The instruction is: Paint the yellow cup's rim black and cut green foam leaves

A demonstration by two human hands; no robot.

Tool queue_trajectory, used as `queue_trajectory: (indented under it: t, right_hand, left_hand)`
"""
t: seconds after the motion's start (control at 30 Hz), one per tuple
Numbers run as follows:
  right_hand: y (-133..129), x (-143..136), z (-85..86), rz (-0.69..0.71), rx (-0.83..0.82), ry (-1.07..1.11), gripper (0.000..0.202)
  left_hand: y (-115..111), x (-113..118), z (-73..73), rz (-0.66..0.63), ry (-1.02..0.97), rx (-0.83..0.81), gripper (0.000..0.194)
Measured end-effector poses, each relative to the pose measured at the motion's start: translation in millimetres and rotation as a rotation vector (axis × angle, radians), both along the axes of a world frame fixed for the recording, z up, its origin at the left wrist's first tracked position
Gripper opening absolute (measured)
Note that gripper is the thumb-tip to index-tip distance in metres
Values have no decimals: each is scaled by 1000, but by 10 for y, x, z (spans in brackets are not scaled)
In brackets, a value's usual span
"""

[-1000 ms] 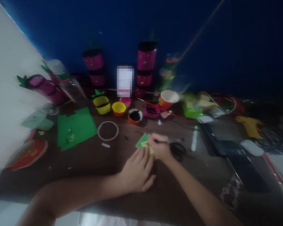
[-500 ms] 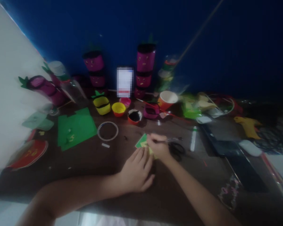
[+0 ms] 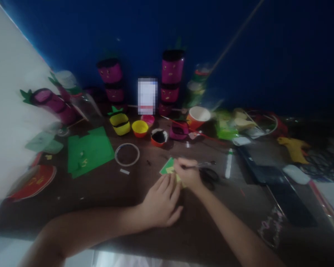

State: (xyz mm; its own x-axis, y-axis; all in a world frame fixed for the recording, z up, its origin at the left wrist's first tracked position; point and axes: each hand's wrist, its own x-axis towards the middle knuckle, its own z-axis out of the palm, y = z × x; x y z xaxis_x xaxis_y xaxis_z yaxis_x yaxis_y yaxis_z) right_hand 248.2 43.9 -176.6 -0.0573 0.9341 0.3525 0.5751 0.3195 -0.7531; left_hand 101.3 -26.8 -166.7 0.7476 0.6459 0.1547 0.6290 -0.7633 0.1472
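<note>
My left hand [image 3: 161,202] lies flat with its fingers stretched out, fingertips on a small piece of yellow paper [image 3: 170,170]. Under the yellow piece shows a green piece of paper [image 3: 167,166] with a pale edge. My right hand [image 3: 187,172] is closed round a thin pen [image 3: 206,164], its back end sticking out to the right and its tip hidden by the fingers. Beside the right hand, partly behind it, lie the black handles of scissors [image 3: 210,177].
Green sheets [image 3: 91,152] and a clear ring [image 3: 127,154] lie left. Small cups, including a yellow cup [image 3: 140,128] and a black-filled cup [image 3: 159,137], stand behind. Right are a white marker [image 3: 228,164], a dark device [image 3: 256,167] and a yellow glue gun [image 3: 293,149]. Purple decorated containers [image 3: 172,70] stand along the back.
Both hands stay at nearly the same place on the paper. The pen's back end shows slightly higher and more level than before.
</note>
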Motion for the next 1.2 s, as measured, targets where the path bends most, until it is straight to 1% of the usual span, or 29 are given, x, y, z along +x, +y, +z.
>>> queue_trajectory:
  t: [0.13,0.4,0.73,1.03,1.2]
  right_hand:
    - [-3,7,-15,-9,18,-6,37]
    - [-2,-2,2,-57,-42,91,37]
    - [-8,-28,-2,-47,-23,20,39]
    - [-9,-25,-19,-61,-6,7,38]
    - [-12,-16,-13,-41,-2,10,37]
  left_hand:
    - [-2,-1,-6,1,6,0,63]
    - [1,-1,10,4,-2,17,62]
    - [-3,-1,1,1,-7,25,62]
    - [0,-3,-9,2,3,18,63]
    - [-1,-4,-6,-1,9,13,63]
